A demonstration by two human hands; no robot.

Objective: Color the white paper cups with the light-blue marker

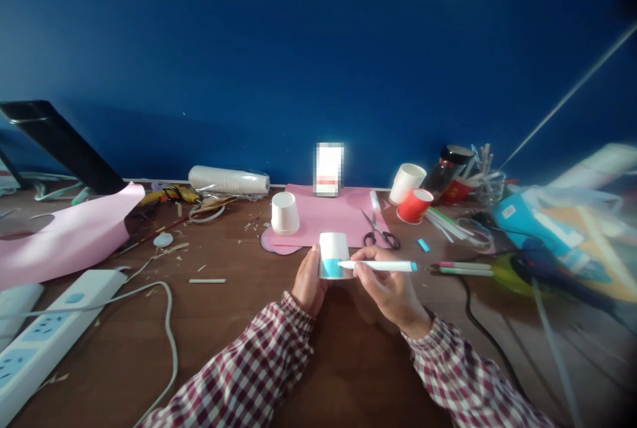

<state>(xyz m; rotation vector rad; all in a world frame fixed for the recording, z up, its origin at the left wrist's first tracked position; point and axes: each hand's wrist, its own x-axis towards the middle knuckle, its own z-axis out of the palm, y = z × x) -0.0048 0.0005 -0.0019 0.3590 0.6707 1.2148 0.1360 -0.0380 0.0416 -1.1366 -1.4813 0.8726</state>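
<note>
A white paper cup [333, 243] with a light-blue coloured band on its lower part is held upside down over the table's front middle. My left hand [307, 281] grips it from the left side. Between the fingers of my right hand [387, 290] is a white marker pen [381, 266] with a light-blue end, its tip at the blue band. Just behind the cup lie scissors [381, 232] with dark handles, partly on pink paper [331, 215]. Another white paper cup [285, 214] stands upside down to the left. A small blue pen cap [423, 245] lies to the right.
A sleeve of stacked cups [229, 180] lies at the back left, and a power strip [60, 328] with cable at the front left. Back right hold a red cup [415, 206], a dark jar [450, 169] and a white cup [407, 184]. A glue gun [535, 275] sits right, near markers [465, 269].
</note>
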